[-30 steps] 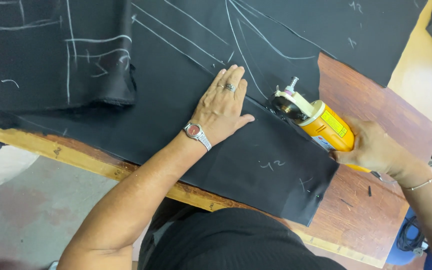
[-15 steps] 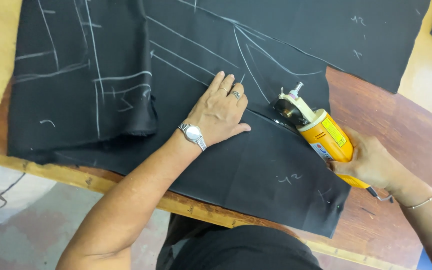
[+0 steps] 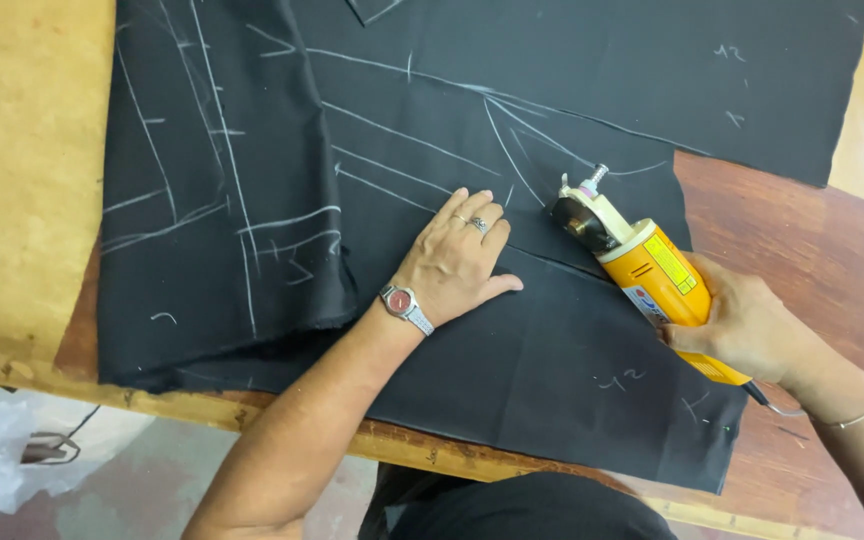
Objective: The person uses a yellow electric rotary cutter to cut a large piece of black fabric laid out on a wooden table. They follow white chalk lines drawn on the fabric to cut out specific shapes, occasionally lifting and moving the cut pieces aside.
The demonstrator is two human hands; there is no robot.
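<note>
Centre frame: our left hand [image 3: 455, 262] lies flat, fingers spread, on the chalk-marked black fabric [image 3: 512, 360]; our right hand [image 3: 742, 325] grips the yellow handheld rotary cutter [image 3: 642, 268]. We judge most chalk lines uncut.

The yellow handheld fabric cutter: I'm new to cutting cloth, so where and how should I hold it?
Grip the yellow handheld fabric cutter round its cylindrical rear body, coming from behind as the right hand does. Its blade head points away into the black fabric, so your fingers probably stay clear.
</note>
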